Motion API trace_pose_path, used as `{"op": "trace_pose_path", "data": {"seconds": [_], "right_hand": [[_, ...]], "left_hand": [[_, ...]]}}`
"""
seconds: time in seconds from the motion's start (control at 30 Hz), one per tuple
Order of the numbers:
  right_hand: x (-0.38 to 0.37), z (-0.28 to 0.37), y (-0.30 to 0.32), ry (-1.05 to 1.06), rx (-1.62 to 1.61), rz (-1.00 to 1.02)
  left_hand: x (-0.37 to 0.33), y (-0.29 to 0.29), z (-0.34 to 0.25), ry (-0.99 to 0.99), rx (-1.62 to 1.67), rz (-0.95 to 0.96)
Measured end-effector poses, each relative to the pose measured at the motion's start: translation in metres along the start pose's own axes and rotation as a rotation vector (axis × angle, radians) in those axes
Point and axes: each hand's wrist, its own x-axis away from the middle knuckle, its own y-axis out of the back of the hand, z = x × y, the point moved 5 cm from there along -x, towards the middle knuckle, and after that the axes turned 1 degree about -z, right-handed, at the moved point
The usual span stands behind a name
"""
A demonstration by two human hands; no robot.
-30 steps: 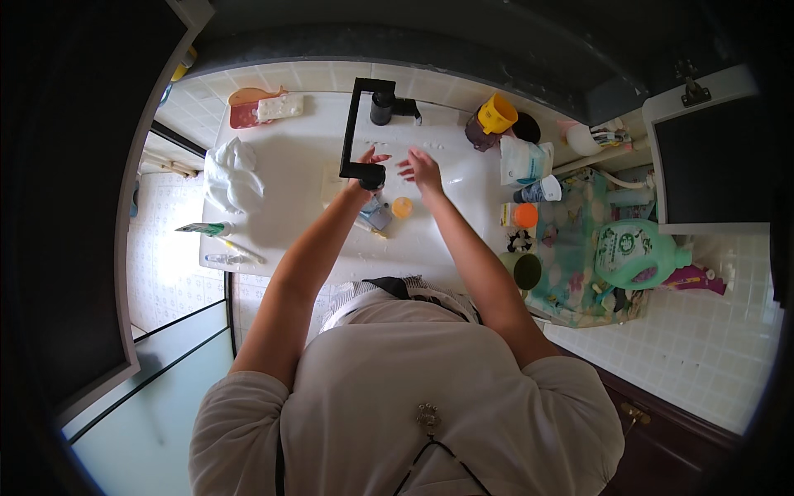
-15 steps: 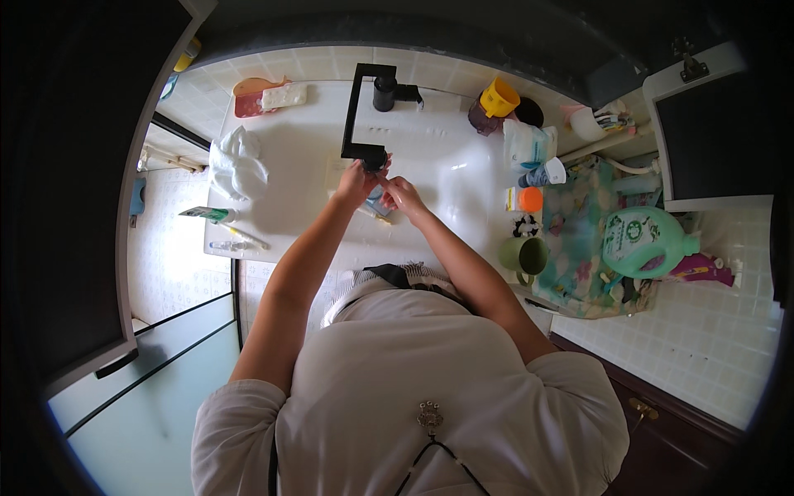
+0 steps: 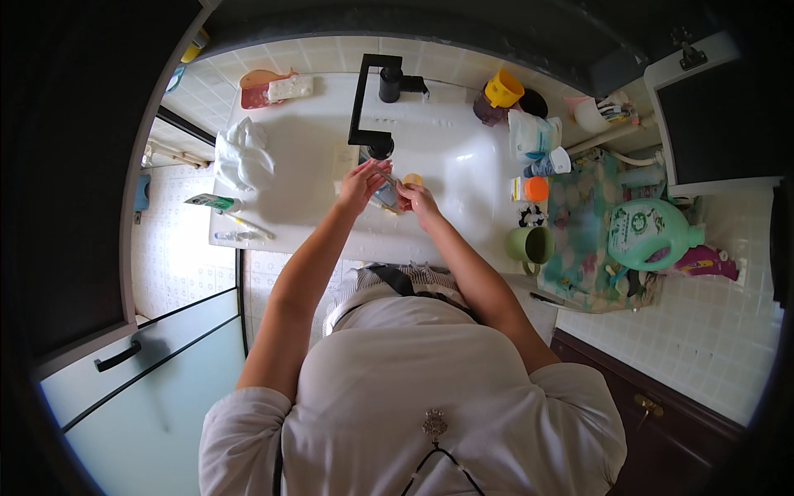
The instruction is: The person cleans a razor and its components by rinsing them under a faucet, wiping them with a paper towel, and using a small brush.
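white basin (image 3: 478, 198); whether left hand (image 3: 357, 185) or right hand (image 3: 419, 202) pinches anything, i cannot tell.
orange piece (image 3: 413, 178) nearby: likely light, slippery; hold its rim.

White washbasin (image 3: 298, 178), green mug (image 3: 529, 245), orange-capped bottle (image 3: 535, 189), green-and-white tube (image 3: 213, 202)

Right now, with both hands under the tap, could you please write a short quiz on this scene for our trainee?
1. Multiple choice: what colour is the tap? (A) white, (B) black, (C) green.
2. True or false: the green mug is to the right of the right hand.
3. Short answer: which hand is nearer the tap's outlet?

Key: 1 B; 2 true; 3 the left hand.
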Motion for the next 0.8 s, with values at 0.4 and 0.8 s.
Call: {"op": "trace_pose_path", "data": {"seconds": [0.4,0.8], "right_hand": [[0.006,-0.011,0.004,-0.082,-0.357,0.068],[0.005,-0.007,0.007,-0.016,-0.265,-0.020]], "left_hand": [[-0.002,0.004,0.023,0.140,-0.134,0.035],[-0.007,-0.007,0.030,0.123,-0.427,-0.084]]}}
